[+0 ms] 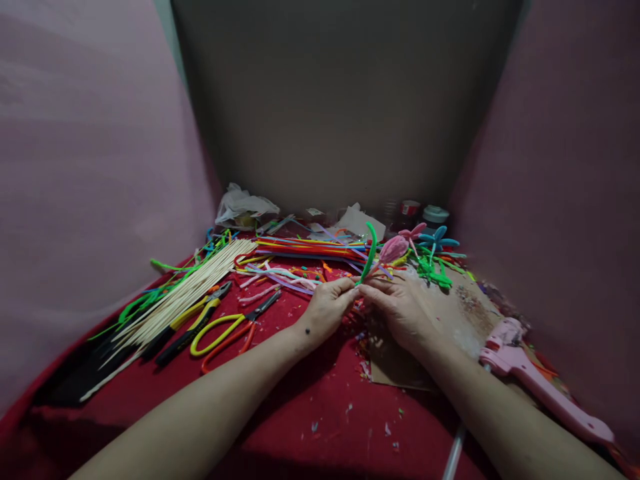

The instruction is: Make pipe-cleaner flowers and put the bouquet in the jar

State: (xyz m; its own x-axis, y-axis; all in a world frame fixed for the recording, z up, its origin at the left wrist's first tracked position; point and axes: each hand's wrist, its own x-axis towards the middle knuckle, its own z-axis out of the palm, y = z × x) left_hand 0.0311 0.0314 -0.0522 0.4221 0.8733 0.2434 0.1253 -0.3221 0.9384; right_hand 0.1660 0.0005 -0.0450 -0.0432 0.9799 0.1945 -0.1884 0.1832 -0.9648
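Observation:
Near the middle of the table, my left hand (327, 308) and my right hand (400, 308) meet with their fingertips pinched together. Between them is a pink pipe-cleaner flower (393, 249), its bud tilted up and to the right. A bright green pipe cleaner (371, 250) rises beside it, curving upward from the fingertips. My left thumb and fingers close on the base of the green pipe cleaner. The right fingers close around the flower's stem, most of which they hide. Whether the two pieces are joined at the base cannot be seen.
To the left lie bamboo skewers (185, 293), pliers (200, 320) and scissors (235, 330). Loose pipe cleaners (310, 249) are heaped behind my hands. A pink glue gun (540, 380) rests at right near cardboard (400, 363). Finished pipe-cleaner shapes (437, 241) and a lidded jar (435, 215) stand behind.

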